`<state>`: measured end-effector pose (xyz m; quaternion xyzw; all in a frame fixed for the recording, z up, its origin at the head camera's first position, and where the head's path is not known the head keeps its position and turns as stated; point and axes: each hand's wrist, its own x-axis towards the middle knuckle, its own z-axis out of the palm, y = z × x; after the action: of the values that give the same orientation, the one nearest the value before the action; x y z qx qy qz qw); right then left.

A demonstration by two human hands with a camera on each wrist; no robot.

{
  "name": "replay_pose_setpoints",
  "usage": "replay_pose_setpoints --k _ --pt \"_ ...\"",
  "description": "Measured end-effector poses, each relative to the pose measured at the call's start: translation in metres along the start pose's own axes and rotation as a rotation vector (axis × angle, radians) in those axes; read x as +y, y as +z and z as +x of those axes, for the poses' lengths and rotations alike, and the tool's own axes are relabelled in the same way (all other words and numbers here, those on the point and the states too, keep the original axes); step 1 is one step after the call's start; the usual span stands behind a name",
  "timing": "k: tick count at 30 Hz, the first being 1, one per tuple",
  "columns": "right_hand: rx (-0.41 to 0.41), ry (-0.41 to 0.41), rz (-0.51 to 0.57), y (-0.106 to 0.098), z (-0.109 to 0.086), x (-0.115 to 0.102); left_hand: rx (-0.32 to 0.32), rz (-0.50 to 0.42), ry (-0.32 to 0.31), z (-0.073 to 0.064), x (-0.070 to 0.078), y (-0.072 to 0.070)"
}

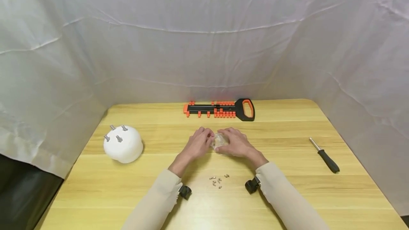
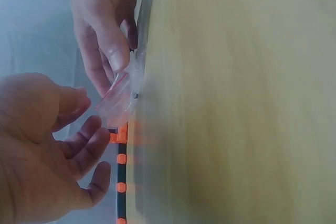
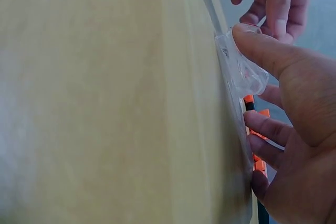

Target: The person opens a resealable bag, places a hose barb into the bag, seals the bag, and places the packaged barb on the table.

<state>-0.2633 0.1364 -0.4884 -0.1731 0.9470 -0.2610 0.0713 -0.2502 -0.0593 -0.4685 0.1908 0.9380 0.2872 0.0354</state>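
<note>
A small clear plastic zip bag (image 1: 219,140) with a red line along its seal lies between both hands at mid-table. My right hand (image 1: 237,143) pinches it, thumb on the near side and fingers behind, as the right wrist view shows the bag (image 3: 244,69) under the thumb. My left hand (image 1: 198,143) is beside the bag's other end; in the left wrist view its fingers are loosely bent, fingertips (image 2: 92,124) right at the bag's edge. A small metal piece (image 2: 135,96) shows by the bag. Several small metal fittings (image 1: 214,183) lie loose nearer the body.
A black rail with orange clips and a looped handle (image 1: 246,110) lies along the back edge. At left sits a white rounded object (image 1: 126,148) with several metal posts standing up from it. A black-handled screwdriver (image 1: 327,159) lies at right. Pale curtains (image 1: 204,52) enclose the table.
</note>
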Motion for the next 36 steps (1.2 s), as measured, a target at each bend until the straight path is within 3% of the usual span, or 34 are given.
replay_pose_setpoints --k 19,27,36 --pt "0.002 -0.005 0.026 0.000 -0.001 0.002 0.022 0.089 0.018 -0.036 -0.001 -0.007" --pt "0.002 -0.008 0.051 -0.001 0.000 0.002 -0.027 0.108 0.054 -0.048 0.012 -0.012" --pt "0.009 -0.003 0.037 0.002 0.002 0.005 -0.124 0.113 0.097 -0.064 0.019 -0.007"
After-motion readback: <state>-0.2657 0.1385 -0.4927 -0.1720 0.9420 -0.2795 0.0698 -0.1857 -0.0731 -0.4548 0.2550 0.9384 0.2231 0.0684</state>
